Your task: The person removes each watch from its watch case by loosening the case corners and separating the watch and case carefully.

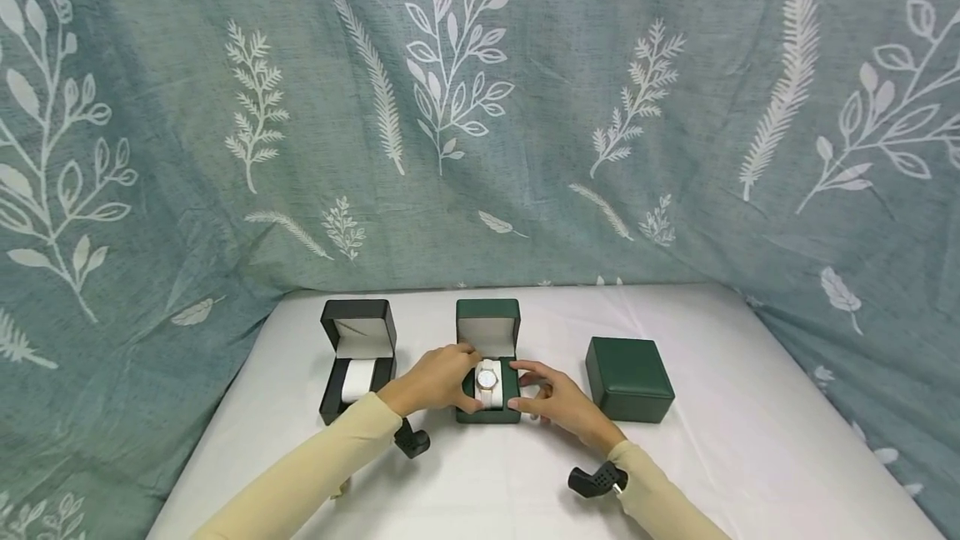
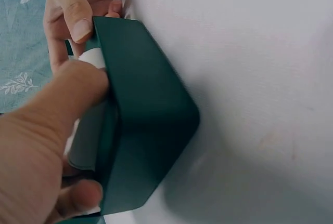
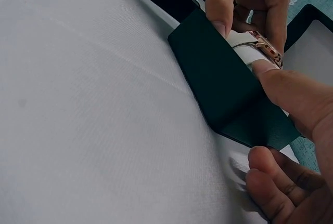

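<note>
The watch (image 1: 487,377) face is too small to read. Both hands (image 1: 433,379) cover the sides of the open green box (image 1: 487,357). The closed green box (image 1: 628,378) near the table's right edge hides its contents.

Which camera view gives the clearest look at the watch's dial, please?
The head view: it looks down on the watch, so the round pale dial faces the camera inside the open green box. The right wrist view catches only the case edge and white strap side-on. The left wrist view shows just a sliver of white.
</note>
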Action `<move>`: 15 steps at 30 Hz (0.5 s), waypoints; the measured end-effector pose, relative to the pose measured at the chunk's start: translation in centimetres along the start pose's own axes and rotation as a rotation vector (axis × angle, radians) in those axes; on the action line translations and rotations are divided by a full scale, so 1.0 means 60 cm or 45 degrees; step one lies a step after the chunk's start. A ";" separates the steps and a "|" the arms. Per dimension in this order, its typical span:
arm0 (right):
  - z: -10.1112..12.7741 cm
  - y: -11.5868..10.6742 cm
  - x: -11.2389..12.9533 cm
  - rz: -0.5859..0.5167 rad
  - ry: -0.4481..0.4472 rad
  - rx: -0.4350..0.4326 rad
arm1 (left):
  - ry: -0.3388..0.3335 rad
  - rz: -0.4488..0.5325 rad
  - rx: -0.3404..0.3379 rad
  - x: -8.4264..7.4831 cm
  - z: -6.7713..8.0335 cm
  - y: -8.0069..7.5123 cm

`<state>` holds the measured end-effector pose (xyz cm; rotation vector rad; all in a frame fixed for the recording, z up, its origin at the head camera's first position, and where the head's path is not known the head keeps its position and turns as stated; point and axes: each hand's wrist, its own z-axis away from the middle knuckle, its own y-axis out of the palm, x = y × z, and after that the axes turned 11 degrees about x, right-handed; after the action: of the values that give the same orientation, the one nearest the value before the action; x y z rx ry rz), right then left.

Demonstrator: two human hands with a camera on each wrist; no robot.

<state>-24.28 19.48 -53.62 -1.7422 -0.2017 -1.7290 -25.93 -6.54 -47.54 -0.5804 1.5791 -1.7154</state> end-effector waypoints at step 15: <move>-0.001 0.004 0.002 -0.025 0.006 -0.012 | 0.133 0.127 -0.089 0.018 -0.003 0.016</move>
<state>-24.16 19.22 -53.62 -1.7480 -0.2099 -1.7506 -26.59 -7.23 -48.68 -0.4447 1.7176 -1.6448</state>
